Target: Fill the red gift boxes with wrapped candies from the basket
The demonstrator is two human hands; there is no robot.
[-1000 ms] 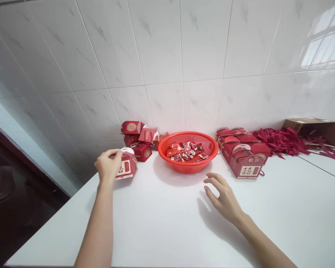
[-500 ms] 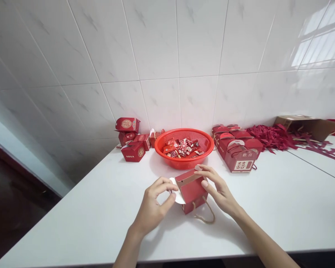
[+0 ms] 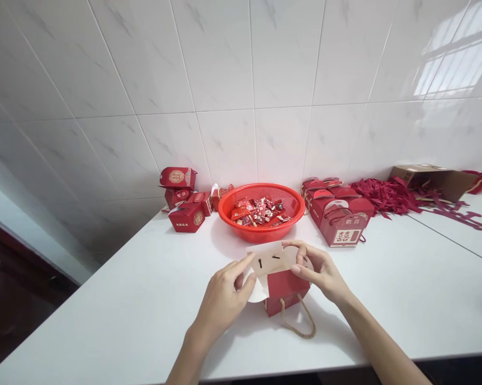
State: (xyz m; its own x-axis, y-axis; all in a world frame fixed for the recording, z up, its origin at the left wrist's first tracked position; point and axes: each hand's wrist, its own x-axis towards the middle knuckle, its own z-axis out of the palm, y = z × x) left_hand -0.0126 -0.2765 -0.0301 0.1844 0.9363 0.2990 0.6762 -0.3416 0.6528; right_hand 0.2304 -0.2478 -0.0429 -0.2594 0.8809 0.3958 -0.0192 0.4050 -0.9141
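Note:
A small red paper gift box (image 3: 287,283) stands on the white table in front of me, its top open and its pale inside showing. A twisted rope handle (image 3: 300,334) hangs from its near side onto the table. My left hand (image 3: 228,291) holds the white rounded flap on the box's left side between thumb and fingers. My right hand (image 3: 319,267) grips the right side flap with bent fingers, the thumb at the red front panel's edge. The raised back panel shows two dark slots on its inner face.
Behind the box sits a red plastic basket (image 3: 265,232) of wrapped candies (image 3: 260,209). Red boxes (image 3: 186,218) are stacked at left; several handled boxes (image 3: 337,219) stand at right. Beyond them lie dark red ribbons (image 3: 385,195) and a cardboard box (image 3: 421,174).
The back panel and right flap have swung up and outward, so the box's inside now shows. My right hand has moved from the back edge to the right flap.

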